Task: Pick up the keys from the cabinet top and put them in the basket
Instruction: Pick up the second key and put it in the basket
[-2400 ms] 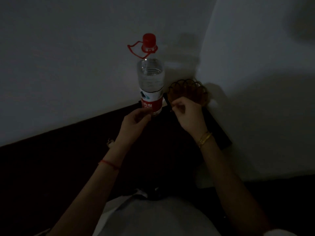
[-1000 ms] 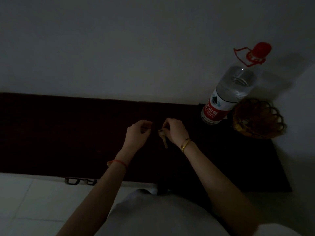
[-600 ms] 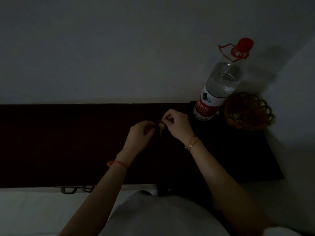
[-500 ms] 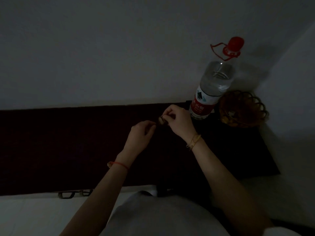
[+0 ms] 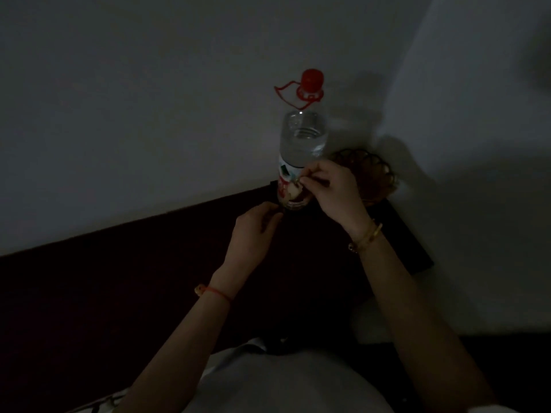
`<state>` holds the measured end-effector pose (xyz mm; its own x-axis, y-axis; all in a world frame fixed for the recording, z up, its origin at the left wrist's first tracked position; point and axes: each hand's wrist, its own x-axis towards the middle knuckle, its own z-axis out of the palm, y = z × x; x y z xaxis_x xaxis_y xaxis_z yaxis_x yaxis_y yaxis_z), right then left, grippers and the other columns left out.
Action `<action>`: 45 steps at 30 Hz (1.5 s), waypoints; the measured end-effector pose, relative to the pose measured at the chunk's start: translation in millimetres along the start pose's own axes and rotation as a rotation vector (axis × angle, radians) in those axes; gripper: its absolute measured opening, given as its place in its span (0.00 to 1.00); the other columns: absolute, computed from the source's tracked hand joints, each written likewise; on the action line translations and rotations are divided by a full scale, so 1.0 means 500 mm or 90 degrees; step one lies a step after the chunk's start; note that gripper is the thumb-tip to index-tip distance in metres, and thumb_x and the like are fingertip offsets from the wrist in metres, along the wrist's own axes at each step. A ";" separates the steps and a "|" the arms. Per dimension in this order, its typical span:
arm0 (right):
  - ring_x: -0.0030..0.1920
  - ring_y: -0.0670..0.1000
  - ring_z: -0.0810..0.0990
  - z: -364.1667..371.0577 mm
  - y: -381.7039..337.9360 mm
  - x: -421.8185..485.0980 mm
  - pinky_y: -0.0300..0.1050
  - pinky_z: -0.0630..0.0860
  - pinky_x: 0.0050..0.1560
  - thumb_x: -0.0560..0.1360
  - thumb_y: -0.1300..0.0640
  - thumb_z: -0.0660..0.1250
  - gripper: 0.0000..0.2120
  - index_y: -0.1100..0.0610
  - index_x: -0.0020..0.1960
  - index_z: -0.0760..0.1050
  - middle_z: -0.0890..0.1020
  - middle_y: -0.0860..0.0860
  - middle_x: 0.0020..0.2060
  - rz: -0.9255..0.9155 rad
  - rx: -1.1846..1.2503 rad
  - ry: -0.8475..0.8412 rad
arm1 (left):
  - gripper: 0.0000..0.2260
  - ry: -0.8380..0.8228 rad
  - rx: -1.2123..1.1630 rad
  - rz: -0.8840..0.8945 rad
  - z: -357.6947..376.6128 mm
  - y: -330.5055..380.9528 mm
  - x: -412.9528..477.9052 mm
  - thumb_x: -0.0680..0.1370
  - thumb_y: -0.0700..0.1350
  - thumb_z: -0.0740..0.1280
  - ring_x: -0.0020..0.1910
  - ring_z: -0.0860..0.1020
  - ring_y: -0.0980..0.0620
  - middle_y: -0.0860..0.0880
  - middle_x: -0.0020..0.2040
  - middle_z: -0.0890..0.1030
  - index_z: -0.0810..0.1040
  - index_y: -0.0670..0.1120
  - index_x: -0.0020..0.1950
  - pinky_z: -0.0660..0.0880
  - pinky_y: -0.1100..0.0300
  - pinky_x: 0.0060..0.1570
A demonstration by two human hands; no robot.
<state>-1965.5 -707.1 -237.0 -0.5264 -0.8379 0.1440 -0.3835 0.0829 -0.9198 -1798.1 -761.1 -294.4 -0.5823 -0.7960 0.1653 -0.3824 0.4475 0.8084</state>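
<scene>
The scene is very dim. My right hand [image 5: 334, 195] is pinched shut on the keys [image 5: 295, 187], a small pale bunch hanging from my fingertips in front of the bottle's label. The brown woven basket [image 5: 384, 177] stands in the far right corner of the dark cabinet top [image 5: 149, 278], just behind and to the right of my right hand, partly hidden by it. My left hand [image 5: 253, 231] hovers lower left of the keys with fingers curled, nothing visible in it.
A tall clear water bottle [image 5: 302, 138] with a red cap and red carry loop stands against the white wall, right beside the basket. A second white wall closes the corner on the right. The cabinet's right edge ends near my right wrist.
My right hand has carried the keys up and right, from the middle of the cabinet top toward the bottle and basket. My left hand followed slightly. The camera turned toward the corner.
</scene>
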 end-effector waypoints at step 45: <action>0.51 0.64 0.81 -0.197 0.245 0.212 0.51 0.76 0.52 0.72 0.60 0.67 0.09 0.64 0.49 0.81 0.84 0.65 0.49 0.113 -0.332 -0.013 | 0.09 -0.091 0.086 0.026 0.241 0.130 0.203 0.76 0.44 0.66 0.44 0.82 0.52 0.47 0.49 0.85 0.81 0.45 0.54 0.75 0.59 0.42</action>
<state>-2143.0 -732.5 -298.2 -0.6042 -0.7968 -0.0082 -0.6187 0.4756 -0.6254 -1968.4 -763.7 -293.2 -0.6914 -0.7145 0.1070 -0.4439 0.5369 0.7174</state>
